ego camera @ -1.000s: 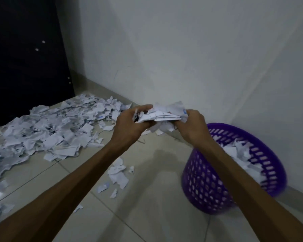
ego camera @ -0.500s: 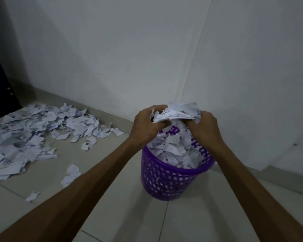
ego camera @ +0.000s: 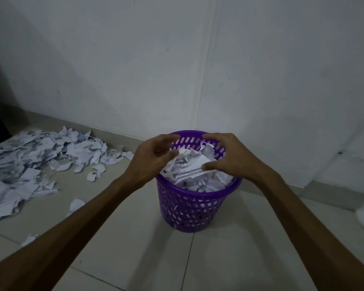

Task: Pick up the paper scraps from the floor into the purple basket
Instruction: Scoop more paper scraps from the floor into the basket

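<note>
My left hand (ego camera: 153, 158) and right hand (ego camera: 229, 156) hover over the purple basket (ego camera: 189, 204), fingers spread and loosely bent, gripping nothing; the right thumb touches the top scraps. The basket stands upright in the wall corner, heaped with paper scraps (ego camera: 191, 171). More scraps (ego camera: 36, 162) lie piled on the tiled floor (ego camera: 229, 259) to the left.
</note>
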